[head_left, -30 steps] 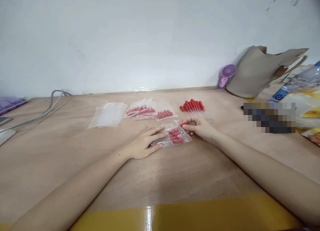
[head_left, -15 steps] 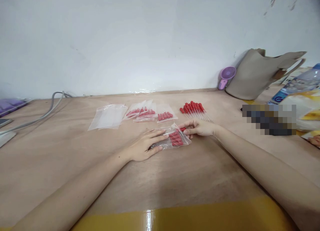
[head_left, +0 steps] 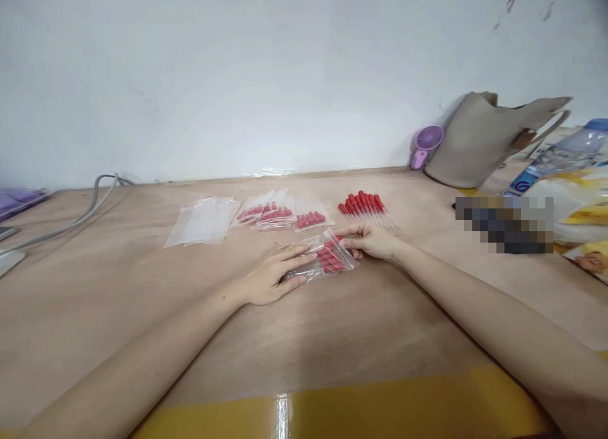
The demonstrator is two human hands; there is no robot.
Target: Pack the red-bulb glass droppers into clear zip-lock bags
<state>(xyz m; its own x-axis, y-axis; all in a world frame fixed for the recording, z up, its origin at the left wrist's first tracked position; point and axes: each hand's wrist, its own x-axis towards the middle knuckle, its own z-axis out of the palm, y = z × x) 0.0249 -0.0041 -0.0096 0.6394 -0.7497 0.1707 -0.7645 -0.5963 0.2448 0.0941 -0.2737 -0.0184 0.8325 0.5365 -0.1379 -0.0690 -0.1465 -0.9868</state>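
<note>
A clear zip bag (head_left: 313, 269) lies on the table, with several red-bulbed droppers (head_left: 331, 261) inside it. My left hand (head_left: 272, 275) rests flat over the bag's left end, fingers spread and pressing it down. At the bag's open right end, my right hand (head_left: 368, 241) pinches the bulb end of one more dropper, mostly inside the plastic. Just beyond that hand, a fanned pile of loose droppers (head_left: 365, 204) lies with the red bulbs pointing away and thin clear stems toward me.
Filled zip bags (head_left: 266, 212) lie behind my left hand, and one more filled bag (head_left: 311, 214) is beside them. Flat bags (head_left: 202, 222) are stacked further left. Against the wall stand a purple fan (head_left: 427, 141) and a beige bag (head_left: 468, 144); a bottle (head_left: 555, 157) is right. A cable (head_left: 90, 204) crosses the left.
My right hand has pushed the dropper further into the bag, and its bulb now lies beside the others. My left hand has stayed on the bag. The view has shifted slightly.
</note>
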